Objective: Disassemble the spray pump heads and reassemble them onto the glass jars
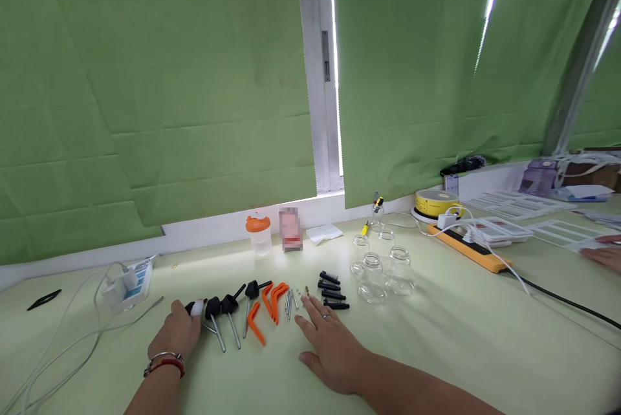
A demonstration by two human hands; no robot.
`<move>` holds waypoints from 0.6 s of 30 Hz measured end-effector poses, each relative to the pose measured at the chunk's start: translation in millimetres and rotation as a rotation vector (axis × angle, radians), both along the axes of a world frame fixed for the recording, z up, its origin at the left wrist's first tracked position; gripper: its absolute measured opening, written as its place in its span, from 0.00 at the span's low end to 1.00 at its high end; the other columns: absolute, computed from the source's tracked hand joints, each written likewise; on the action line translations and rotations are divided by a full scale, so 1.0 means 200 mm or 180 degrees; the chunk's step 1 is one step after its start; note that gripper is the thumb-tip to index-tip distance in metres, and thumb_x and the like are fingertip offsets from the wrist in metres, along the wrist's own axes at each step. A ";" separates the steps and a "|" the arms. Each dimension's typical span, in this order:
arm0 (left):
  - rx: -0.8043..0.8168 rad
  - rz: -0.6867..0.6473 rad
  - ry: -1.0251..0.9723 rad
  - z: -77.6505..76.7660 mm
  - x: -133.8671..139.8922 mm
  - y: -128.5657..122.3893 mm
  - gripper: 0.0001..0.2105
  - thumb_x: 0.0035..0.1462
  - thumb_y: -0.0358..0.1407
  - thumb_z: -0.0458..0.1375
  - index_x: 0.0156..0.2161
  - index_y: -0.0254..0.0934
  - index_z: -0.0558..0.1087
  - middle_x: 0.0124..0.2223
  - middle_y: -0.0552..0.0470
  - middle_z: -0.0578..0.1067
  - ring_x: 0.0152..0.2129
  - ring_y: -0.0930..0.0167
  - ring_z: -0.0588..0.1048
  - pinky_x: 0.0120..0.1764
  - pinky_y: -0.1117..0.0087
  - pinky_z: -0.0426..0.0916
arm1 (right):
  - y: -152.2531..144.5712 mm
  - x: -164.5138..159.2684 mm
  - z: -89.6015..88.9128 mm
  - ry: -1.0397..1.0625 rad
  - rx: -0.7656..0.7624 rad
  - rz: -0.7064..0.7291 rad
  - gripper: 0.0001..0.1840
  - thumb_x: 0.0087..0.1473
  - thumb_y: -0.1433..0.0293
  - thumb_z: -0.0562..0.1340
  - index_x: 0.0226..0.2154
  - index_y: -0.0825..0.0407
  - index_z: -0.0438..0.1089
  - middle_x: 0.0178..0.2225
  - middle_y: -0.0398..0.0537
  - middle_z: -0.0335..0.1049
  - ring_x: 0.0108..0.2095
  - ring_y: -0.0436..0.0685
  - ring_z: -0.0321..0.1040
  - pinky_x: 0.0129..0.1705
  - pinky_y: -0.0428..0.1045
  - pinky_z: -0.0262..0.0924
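My left hand [175, 331] is closed around a black-headed part with a metal rod; its grip covers most of it. Something white shows at the fingertips. Just right of it lie several similar black pieces [229, 304] with metal rods. Beyond them are several bent orange levers [277, 298] and a small group of thin metal pins [290, 303]. My right hand [334, 344] lies palm down with fingers spread. Its fingertips are at some tiny brass-coloured pieces [306, 291], too small to make out. Black ribbed parts with springs [330, 286] lie in a column past the fingers.
Several clear glass jars [372, 282] stand right of centre. An orange-lidded cup [259, 237] is at the back. Cables run from a white power strip [138, 282] on the left and an orange one [468, 248] on the right. Another person's hand [604, 256] is at the right edge.
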State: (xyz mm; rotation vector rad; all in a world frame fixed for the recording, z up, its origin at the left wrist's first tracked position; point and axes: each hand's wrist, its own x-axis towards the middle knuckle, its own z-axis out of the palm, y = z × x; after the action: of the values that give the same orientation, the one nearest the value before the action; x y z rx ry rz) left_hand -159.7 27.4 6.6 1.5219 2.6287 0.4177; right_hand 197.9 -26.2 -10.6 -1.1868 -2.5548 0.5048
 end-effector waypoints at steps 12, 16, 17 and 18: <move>0.0836 -0.2622 0.0978 -0.16 0.43 -0.45 0.31 0.61 0.46 0.44 0.66 0.39 0.43 0.68 0.41 0.37 0.64 0.56 0.41 0.59 0.52 0.48 | -0.19 0.27 -0.07 -0.0351 0.0315 -0.1139 0.38 0.59 0.55 0.47 0.65 0.55 0.38 0.67 0.52 0.16 0.65 0.64 0.16 0.64 0.61 0.27; 0.0372 -0.3426 0.0892 -0.20 0.44 -0.53 0.32 0.61 0.49 0.44 0.66 0.45 0.36 0.68 0.46 0.36 0.64 0.56 0.42 0.60 0.52 0.48 | -0.22 0.35 -0.11 -0.0429 0.0358 -0.1386 0.40 0.59 0.51 0.42 0.65 0.58 0.35 0.66 0.51 0.15 0.65 0.62 0.15 0.64 0.59 0.26; 0.0235 -0.3574 0.0888 -0.19 0.44 -0.53 0.32 0.61 0.50 0.44 0.66 0.46 0.37 0.68 0.46 0.37 0.63 0.56 0.43 0.60 0.52 0.48 | -0.22 0.35 -0.11 -0.0450 0.0341 -0.1349 0.40 0.59 0.50 0.41 0.65 0.58 0.35 0.66 0.52 0.16 0.65 0.62 0.15 0.65 0.59 0.26; 0.0099 -0.3688 0.0880 -0.18 0.44 -0.54 0.32 0.61 0.51 0.43 0.66 0.47 0.37 0.68 0.46 0.38 0.63 0.56 0.43 0.60 0.51 0.47 | -0.22 0.36 -0.11 -0.0478 0.0305 -0.1274 0.41 0.59 0.49 0.41 0.65 0.59 0.35 0.66 0.52 0.17 0.66 0.63 0.16 0.65 0.59 0.25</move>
State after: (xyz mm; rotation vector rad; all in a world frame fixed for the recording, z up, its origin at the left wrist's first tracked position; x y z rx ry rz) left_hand -71.1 -79.9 -29.1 2.8399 1.3985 0.1270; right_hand 269.9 -70.8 -32.1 -1.6985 -2.3317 0.2048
